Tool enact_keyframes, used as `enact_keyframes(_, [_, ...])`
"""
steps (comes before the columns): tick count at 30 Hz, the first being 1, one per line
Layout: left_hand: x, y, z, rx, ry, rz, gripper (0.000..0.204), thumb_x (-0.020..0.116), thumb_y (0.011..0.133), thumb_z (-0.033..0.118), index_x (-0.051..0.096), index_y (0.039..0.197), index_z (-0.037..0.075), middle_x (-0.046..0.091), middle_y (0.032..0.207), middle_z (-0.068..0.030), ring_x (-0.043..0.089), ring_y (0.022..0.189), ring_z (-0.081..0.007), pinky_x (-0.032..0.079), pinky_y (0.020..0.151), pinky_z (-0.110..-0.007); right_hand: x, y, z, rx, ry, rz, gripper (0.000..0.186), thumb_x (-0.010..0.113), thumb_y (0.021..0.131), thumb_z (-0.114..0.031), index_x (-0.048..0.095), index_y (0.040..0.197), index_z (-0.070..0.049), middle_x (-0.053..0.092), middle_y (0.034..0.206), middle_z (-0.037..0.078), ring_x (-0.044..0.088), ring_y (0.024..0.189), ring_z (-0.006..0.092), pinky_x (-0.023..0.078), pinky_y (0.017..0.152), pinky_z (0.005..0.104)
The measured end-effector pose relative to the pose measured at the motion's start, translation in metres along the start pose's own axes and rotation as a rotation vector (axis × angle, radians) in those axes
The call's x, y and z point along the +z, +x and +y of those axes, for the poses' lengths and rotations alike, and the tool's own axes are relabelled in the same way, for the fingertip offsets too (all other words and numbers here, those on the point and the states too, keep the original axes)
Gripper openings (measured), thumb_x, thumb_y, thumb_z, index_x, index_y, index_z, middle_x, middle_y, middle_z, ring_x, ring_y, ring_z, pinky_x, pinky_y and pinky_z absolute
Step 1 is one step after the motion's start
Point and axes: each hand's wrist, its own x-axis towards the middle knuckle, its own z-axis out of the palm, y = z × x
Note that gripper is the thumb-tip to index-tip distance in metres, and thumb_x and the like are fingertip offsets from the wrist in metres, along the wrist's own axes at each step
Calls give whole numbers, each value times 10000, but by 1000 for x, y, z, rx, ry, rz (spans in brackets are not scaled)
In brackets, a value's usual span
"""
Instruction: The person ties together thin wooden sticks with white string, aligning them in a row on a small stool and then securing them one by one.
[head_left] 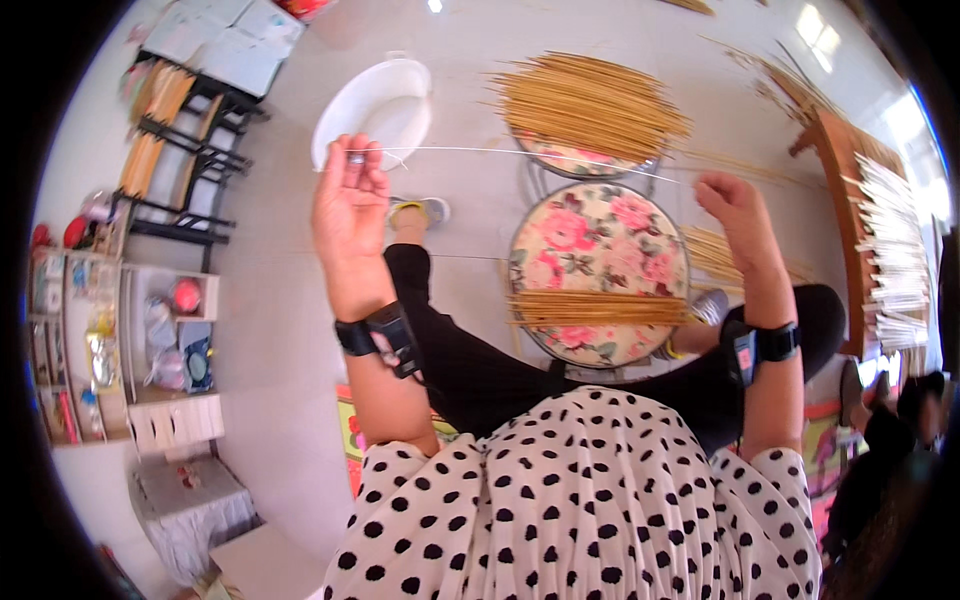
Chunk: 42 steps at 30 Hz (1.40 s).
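Note:
A thin white string (480,150) runs nearly straight between my two raised hands. My left hand (350,205), palm showing and fingers curled, holds its left end, and a short loose tail hangs beside the fingers. At the other end, my right hand (735,210) is closed, pinching the string with its fingers turned inward. Below the string stands a round stool (600,250) with a flowered top. A small row of thin brown sticks (600,309) lies across its near part. Farther off, a large pile of similar sticks (590,105) covers a second flowered stool (570,160).
Beyond my left hand is a white plastic tub (385,95). More loose sticks (715,255) lie right of the near stool. At the right, a wooden bench (835,220) bears many pale sticks (893,255). Shelves (110,350) line the left side.

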Motion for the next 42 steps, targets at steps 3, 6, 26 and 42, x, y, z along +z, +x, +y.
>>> enact_keyframes(3, [-2,5,1,19,-41,83,210,636,922,210,609,1070,64,655,1032,-52,625,951,-201,519,676,-275,-16,21,21,26,-49,65,197,638,891,-162,663,967,19,604,816,-16,513,740,56,412,671,207])
enact_keyframes(6, [-9,4,10,53,-84,114,212,651,913,203,607,1065,62,655,1016,-49,624,949,-197,521,664,-262,-12,32,27,55,-14,84,173,630,901,-172,659,936,-4,570,765,-34,474,696,46,377,636,201])
enact_keyframes(26, [60,-60,-56,388,678,-450,115,682,828,-9,696,942,-16,627,1124,-153,617,974,-150,517,733,-257,66,-15,-58,-314,-122,12,106,678,819,-42,671,923,-63,623,1150,63,600,957,161,475,795,297])
enact_keyframes(42, [101,-98,-104,-26,364,-652,132,673,858,42,699,958,-40,615,1101,-159,560,1086,-219,466,891,-329,91,-71,-71,-129,525,-391,65,587,922,-17,606,979,7,595,996,20,539,951,94,448,875,255])
